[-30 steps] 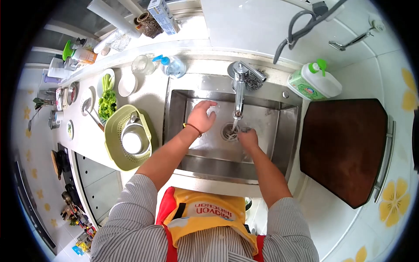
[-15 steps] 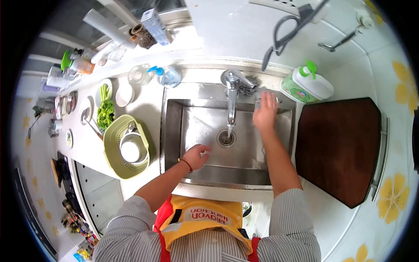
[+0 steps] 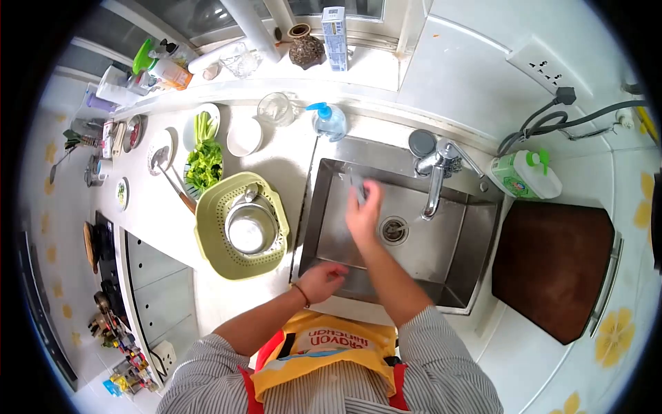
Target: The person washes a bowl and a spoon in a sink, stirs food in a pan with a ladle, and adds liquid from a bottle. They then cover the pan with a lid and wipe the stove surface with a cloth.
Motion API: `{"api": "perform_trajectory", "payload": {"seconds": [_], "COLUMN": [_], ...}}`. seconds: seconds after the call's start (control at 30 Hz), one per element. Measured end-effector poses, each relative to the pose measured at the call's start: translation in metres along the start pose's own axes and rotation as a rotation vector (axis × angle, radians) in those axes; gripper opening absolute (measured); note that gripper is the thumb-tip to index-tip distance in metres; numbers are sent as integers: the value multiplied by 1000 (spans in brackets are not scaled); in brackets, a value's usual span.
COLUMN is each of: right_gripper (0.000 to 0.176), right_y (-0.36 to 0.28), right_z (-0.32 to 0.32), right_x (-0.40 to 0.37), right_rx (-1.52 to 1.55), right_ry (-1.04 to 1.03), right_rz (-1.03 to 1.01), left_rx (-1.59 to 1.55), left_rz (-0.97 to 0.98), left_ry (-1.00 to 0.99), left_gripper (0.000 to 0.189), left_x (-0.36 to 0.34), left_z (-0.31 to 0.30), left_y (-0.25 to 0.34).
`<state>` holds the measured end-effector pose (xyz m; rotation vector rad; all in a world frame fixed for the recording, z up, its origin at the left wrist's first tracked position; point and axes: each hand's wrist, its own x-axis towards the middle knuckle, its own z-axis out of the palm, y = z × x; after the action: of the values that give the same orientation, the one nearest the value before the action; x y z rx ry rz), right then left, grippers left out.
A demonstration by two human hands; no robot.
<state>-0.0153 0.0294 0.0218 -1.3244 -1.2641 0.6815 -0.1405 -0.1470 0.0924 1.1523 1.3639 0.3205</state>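
In the head view, the person's right hand (image 3: pixel 364 214) was over the left part of the sink (image 3: pixel 427 255), its fingers toward the back left corner. Half a second earlier it had been beside the faucet (image 3: pixel 434 181), near the sink's back right corner, so the work had crossed to the other side of the basin. The left hand (image 3: pixel 327 281) had drawn back to the near left corner, above the near edge, its fingers loosely bent. The two hands were apart from each other. The stream that had run from the spout toward the drain (image 3: pixel 394 230) no longer showed clearly, which suggested that the water had been shut off; a pale streak (image 3: pixel 403 226) lay by the drain. The green basket (image 3: pixel 221 259), with a metal bowl (image 3: pixel 252 229) inside, stood on the counter (image 3: pixel 155 221) just beside the sink's left edge.

The right hand was blurred, and a greyish shape (image 3: pixel 357 185) at its fingertips was too smeared to name; whether the fingers had closed on it could not be told. The left palm was turned away, so its grip could not be told either. The right forearm (image 3: pixel 389 269) hid part of the sink's near edge.
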Motion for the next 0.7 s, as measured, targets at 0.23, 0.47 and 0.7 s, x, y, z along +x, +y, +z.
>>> {"api": "perform_trajectory", "payload": {"seconds": [0.23,0.47,0.7], "right_gripper": [41,53,27], "right_y": [20,51,120], "right_z": [17,-24,-207], "right_x": [101,62,-78], "right_rx": [-885,-884,-1187], "right_ry": [-179,143,-1295], "right_rz": [-211,-108,-254], "left_rx": [-8,180,514], "left_rz": [-8,412,1177], "left_ry": [22,-55,433], "left_gripper": [28,34,98], "left_x": [-44,-41,86], "left_z": [-46,-49,4], "left_y": [-11,122,316]}}
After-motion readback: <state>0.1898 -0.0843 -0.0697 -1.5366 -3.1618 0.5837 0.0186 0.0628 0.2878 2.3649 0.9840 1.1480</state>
